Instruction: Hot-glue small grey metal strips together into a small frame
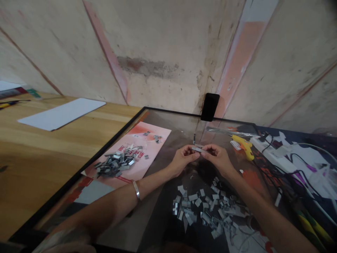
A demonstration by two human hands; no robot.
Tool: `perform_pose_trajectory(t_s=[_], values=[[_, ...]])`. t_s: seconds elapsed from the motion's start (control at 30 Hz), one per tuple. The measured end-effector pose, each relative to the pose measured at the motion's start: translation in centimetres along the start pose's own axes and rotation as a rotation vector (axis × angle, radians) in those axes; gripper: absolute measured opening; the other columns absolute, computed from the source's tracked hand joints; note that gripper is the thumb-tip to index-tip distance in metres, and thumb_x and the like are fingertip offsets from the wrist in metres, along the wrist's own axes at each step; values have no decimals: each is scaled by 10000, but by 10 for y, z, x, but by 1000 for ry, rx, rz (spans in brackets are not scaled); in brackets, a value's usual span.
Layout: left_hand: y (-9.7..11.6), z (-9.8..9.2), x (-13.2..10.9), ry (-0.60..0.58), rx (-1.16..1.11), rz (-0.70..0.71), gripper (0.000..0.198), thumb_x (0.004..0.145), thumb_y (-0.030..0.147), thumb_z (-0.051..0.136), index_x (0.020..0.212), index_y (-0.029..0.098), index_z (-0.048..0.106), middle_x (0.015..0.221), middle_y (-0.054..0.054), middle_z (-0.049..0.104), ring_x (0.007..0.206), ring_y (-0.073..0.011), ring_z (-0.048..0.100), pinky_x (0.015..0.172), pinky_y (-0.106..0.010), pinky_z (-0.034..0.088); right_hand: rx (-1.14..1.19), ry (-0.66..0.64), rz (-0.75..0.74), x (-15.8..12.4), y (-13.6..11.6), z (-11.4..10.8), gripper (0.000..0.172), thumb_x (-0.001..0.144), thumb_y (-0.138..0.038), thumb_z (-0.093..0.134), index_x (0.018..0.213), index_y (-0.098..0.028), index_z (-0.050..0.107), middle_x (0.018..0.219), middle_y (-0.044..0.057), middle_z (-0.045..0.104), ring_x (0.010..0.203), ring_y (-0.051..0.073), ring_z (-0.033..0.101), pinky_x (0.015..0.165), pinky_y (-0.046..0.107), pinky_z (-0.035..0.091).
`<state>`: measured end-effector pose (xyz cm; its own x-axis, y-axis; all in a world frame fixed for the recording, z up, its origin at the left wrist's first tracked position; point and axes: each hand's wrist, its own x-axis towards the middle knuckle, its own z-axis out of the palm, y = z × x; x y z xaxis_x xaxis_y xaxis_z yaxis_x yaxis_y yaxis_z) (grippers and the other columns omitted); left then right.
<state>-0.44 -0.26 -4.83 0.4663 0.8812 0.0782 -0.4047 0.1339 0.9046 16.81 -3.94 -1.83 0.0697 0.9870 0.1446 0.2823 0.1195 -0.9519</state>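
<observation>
My left hand (183, 159) and my right hand (219, 157) meet over a dark glass sheet (168, 133), and both pinch one small grey metal clip (197, 149) between their fingertips. A silver bangle (136, 190) circles my left wrist. Below my hands lies a loose scatter of several grey metal clips (207, 211). A second heap of the same clips (116, 163) rests on a pink printed paper (147, 144) to the left.
A black phone (210, 106) leans on the stained wall behind. A yellow glue gun (243, 144), a white power strip (271, 153) and tangled cables lie at the right. White paper (61, 113) lies on the wooden table (34, 154) at the left.
</observation>
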Motion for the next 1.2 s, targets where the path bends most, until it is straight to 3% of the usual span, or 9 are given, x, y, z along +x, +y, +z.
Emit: perform_pose_trajectory(t_s=[0.33,0.53,0.67,0.77,1.0,1.2], values=[[-5,1,2,88,116,9,282,715,378,720,845,138,647,750,-21,626,662,-104,531,655,-232,423,45,103,35,7,-1,-12,304,680,-424,722,852,-179,670,790,22,638,683,148,531,616,266,404],[20,-1,11,57,244,-1,232,741,355,679,790,131,649,718,-19,610,631,-102,505,600,-215,380,-20,123,-7,19,0,-28,296,698,-423,707,859,-178,667,773,22,633,682,148,532,641,282,410],[36,-6,32,197,291,153,172,746,313,667,807,153,640,733,5,584,673,-101,493,636,-211,375,-64,158,-60,36,-7,-35,278,697,-411,697,847,-180,663,800,35,652,710,168,552,678,308,424],[36,-9,48,283,324,251,186,739,287,672,873,163,636,826,-4,609,747,-116,521,709,-226,394,-97,147,-94,48,-16,-35,253,705,-395,679,836,-179,665,790,33,658,694,166,554,671,306,421],[29,-16,66,223,496,295,340,748,261,675,1076,181,635,1066,-60,645,943,-173,559,792,-256,398,-169,120,-87,74,-21,-41,243,701,-387,670,817,-174,664,730,20,639,651,149,541,611,275,394],[27,-21,66,146,597,292,398,765,331,677,1128,176,622,1121,-82,646,1007,-201,566,843,-292,425,-267,17,-83,85,-28,-44,242,712,-380,661,825,-167,656,757,30,646,667,152,560,613,271,416]])
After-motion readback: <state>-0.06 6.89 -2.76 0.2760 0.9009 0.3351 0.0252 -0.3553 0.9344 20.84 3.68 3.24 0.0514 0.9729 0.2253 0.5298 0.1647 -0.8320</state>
